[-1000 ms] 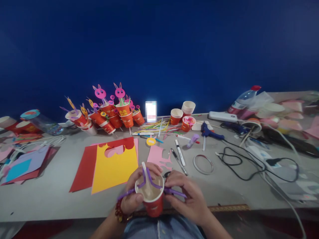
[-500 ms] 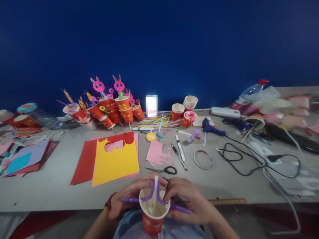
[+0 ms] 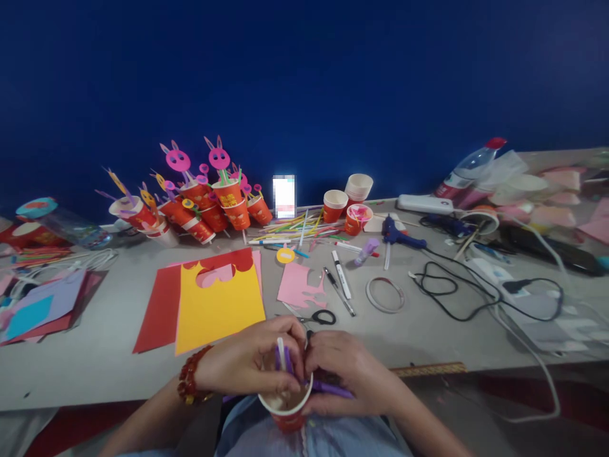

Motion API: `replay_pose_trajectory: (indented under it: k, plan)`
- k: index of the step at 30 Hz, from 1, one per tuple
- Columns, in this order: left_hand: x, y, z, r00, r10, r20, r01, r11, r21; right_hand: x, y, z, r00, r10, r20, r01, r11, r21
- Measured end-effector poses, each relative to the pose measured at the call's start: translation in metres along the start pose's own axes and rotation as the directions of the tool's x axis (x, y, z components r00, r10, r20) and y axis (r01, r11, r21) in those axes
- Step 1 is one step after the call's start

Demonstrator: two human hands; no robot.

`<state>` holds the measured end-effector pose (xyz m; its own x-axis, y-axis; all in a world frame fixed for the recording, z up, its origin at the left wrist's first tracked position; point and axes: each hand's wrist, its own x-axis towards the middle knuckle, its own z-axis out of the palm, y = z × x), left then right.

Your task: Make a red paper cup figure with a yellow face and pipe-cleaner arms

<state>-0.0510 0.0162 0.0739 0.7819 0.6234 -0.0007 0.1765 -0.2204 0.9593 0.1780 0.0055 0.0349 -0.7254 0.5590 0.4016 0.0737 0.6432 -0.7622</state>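
A red paper cup (image 3: 287,421) with a white rim is at the table's front edge, close to my body. A white straw (image 3: 281,352) stands up inside it, beside bent purple straws (image 3: 333,389) that stick out through the sides. My left hand (image 3: 252,358) reaches over the mouth of the cup, its fingers closed around the purple straw by the white one. My right hand (image 3: 349,371) grips the cup's right side, with a purple straw passing under its fingers. The fingertips partly hide where the straws meet the cup.
Scissors (image 3: 323,317), a marker (image 3: 341,275) and pink paper scraps (image 3: 299,287) lie just beyond my hands. Yellow paper (image 3: 223,311) is at left. A blue glue gun (image 3: 402,236) with its cord is at right. Decorated cups (image 3: 235,212) stand along the back.
My left hand has moved from the cup's left side to over its mouth and closed on the purple straw. The right hand stays at the cup. The view has shifted slightly.
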Motion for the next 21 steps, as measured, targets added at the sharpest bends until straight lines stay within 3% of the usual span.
replay_pose_trajectory:
  k: [13,17,21]
  plan:
    - [0.005,-0.007,0.0,0.983,0.17,0.072,-0.172,0.985,0.027,-0.003,0.003,0.011,1.0,-0.023,0.011,0.022,0.999,0.028]
    - [0.008,-0.009,-0.001,0.978,0.188,0.091,-0.19,0.982,0.012,-0.001,0.002,0.012,0.998,-0.056,-0.04,0.059,0.997,0.058]
    - [0.009,-0.012,-0.001,0.977,0.186,0.102,-0.187,0.982,0.002,0.0,0.002,0.013,0.998,-0.059,-0.017,0.059,0.997,0.043]
